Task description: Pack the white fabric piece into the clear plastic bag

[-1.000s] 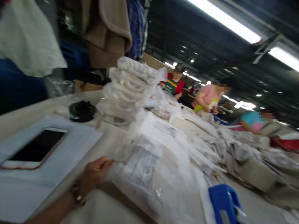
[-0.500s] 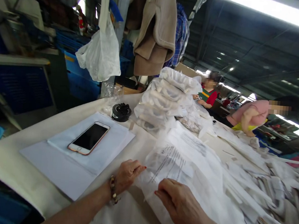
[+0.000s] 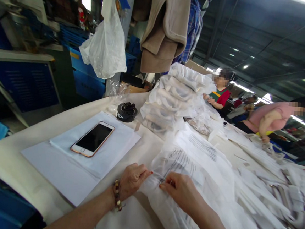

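Observation:
A clear plastic bag (image 3: 161,161) with printed lettering lies on the pale table in front of me. My left hand (image 3: 134,180) is closed at the bag's left edge, thumb pressed to the fingers, with a bead bracelet on the wrist. Pinched on the same bag a little to the right, my right hand (image 3: 180,191) has its thumb and forefinger together. A narrow gap separates the two sets of fingertips. White printed sheeting (image 3: 205,147) lies just behind, partly overlapping the bag.
A phone (image 3: 93,139) rests on white papers (image 3: 64,172) to the left. Behind it sits a black tape roll (image 3: 126,113), beside a stack of filled plastic bags (image 3: 167,98). Loose white strips (image 3: 265,195) cover the right side. Two co-workers stand beyond the table.
My right hand's fingertips have moved up, closer to my left hand's. Both hands stay at the plastic bag. The whole view has shifted slightly.

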A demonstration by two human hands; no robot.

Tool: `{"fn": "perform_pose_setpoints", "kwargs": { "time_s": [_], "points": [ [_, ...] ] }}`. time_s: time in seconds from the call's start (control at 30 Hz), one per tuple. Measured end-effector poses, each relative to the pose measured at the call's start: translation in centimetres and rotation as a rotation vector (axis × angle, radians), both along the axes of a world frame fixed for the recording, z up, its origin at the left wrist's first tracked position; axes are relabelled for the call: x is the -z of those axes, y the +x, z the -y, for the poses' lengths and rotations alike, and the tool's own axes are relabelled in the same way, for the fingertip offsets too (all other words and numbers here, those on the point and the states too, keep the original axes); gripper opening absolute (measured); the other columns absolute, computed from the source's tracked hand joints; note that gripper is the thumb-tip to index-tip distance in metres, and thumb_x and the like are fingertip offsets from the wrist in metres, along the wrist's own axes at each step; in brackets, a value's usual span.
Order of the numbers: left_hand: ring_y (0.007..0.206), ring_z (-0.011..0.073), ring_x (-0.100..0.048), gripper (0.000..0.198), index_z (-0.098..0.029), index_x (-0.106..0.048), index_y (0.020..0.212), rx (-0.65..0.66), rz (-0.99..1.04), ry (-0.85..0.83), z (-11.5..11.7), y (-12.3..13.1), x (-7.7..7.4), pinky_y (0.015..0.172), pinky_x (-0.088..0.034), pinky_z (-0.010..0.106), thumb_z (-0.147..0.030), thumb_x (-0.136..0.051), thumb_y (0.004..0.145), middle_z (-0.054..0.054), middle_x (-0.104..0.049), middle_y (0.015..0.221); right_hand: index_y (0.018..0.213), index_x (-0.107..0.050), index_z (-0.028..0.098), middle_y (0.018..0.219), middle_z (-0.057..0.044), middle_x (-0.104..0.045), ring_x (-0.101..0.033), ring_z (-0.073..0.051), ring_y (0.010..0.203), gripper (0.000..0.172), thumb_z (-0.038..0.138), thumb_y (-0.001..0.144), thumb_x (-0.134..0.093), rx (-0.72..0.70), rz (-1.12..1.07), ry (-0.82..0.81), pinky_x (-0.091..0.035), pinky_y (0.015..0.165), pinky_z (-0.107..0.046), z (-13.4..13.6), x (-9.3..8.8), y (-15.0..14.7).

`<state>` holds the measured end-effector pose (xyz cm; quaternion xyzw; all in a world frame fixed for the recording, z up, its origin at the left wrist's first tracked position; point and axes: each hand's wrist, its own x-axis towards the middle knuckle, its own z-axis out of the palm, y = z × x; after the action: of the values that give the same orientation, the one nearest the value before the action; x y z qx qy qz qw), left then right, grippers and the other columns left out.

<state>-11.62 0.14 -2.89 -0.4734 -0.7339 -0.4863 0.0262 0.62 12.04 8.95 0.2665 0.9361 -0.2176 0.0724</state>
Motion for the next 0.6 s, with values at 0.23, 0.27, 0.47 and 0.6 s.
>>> {"fn": "perform_pose_setpoints", "kwargs": {
  "time_s": [0.23, 0.27, 0.47, 0.6],
  "points": [
    [0.053, 0.0118, -0.048, 0.045, -0.018, -0.052, 0.057, 0.012, 0.023, -0.009, 0.1, -0.1, -0.1, 0.054, -0.034, 0.022, -0.042, -0.037, 0.092, -0.001, -0.052, 0.053, 0.073, -0.052, 0.021, 0.063, 0.001, -0.059, -0.053, -0.018, 0.061, 0.036, 0.047, 0.057, -0.071, 0.219, 0.058, 0.189, -0.03, 0.052, -0.026, -1.8, 0.5, 0.2],
    [0.053, 0.0118, -0.048, 0.045, -0.018, -0.052, 0.057, 0.014, 0.033, -0.009, 0.1, -0.1, -0.1, 0.054, -0.035, 0.022, -0.042, -0.037, 0.092, -0.001, -0.052, 0.053, 0.069, -0.05, 0.022, 0.062, 0.002, -0.059, -0.054, -0.018, 0.061, 0.036, 0.049, 0.058, -0.07, 0.234, 0.066, 0.198, -0.03, 0.052, -0.026, -2.2, 0.5, 0.5],
    [0.054, 0.0122, -0.049, 0.044, -0.019, -0.051, 0.057, 0.025, 0.101, -0.005, 0.1, -0.1, -0.6, 0.055, -0.035, 0.023, -0.043, -0.036, 0.091, -0.001, -0.052, 0.053, 0.088, -0.057, 0.021, 0.082, -0.004, -0.066, -0.061, -0.019, 0.077, 0.013, 0.031, 0.085, -0.049, 0.071, -0.448, 0.365, -0.046, 0.069, -0.032, -0.6, 2.5, 3.3],
    [0.054, 0.0129, -0.049, 0.04, -0.02, -0.051, 0.056, 0.038, 0.149, -0.006, 0.3, -0.2, -1.0, 0.056, -0.036, 0.024, -0.042, -0.039, 0.087, -0.002, -0.052, 0.053, 0.131, -0.041, 0.014, 0.124, -0.011, -0.058, -0.05, -0.026, 0.118, 0.048, 0.035, 0.088, -0.047, -0.362, -0.555, 0.701, -0.033, 0.102, -0.046, 2.5, 5.5, 5.0]
  ]
}}
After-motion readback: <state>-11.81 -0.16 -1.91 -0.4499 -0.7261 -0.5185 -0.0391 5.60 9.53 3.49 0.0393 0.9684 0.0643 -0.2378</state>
